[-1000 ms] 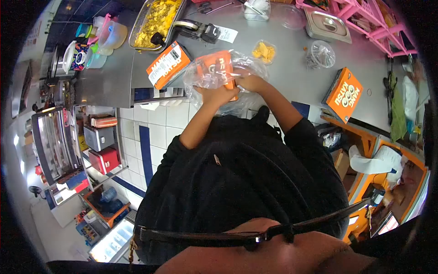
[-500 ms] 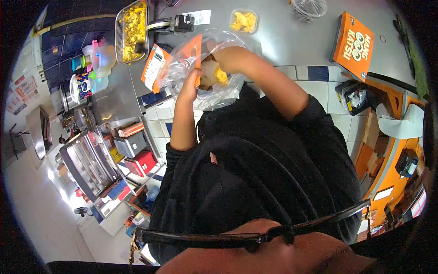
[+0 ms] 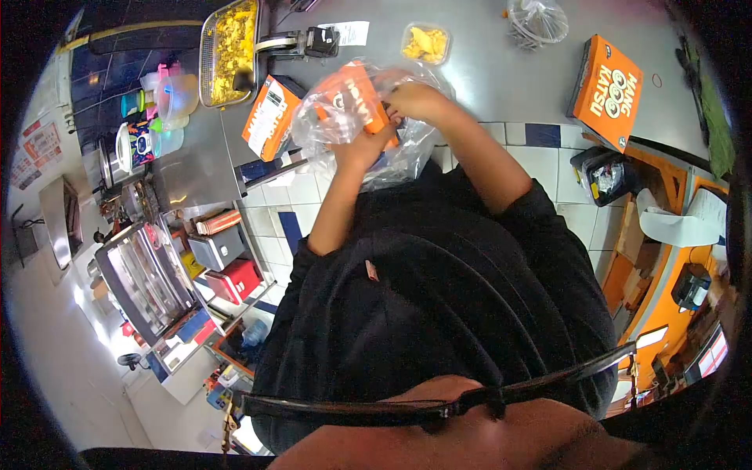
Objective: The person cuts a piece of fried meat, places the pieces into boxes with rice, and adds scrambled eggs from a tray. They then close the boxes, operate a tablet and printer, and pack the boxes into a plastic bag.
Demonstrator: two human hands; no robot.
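An orange cardboard box (image 3: 356, 94) with white print sits in a crumpled clear plastic bag (image 3: 317, 125) at the counter's near edge. My left hand (image 3: 364, 147) is closed on the box's near side. My right hand (image 3: 417, 102) has its fingers bent at the box's right edge, close to the left fingertips. The box's printed lid faces up, and its inside is hidden. Just left of the bag stands another orange box (image 3: 272, 117) with a white label. Beyond the bag is a clear tub of yellow food (image 3: 425, 43).
A wire basket (image 3: 229, 53) of yellow food stands back left beside a black tape dispenser (image 3: 319, 41) and a paper slip (image 3: 352, 33). At right are a stack of clear lids or bags (image 3: 537, 21) and an orange box (image 3: 611, 90). A black bin (image 3: 603, 174) stands below the counter.
The box's orange flap, upright before with yellow food showing inside, now lies over with its print up. My left hand has moved right, towards my right hand.
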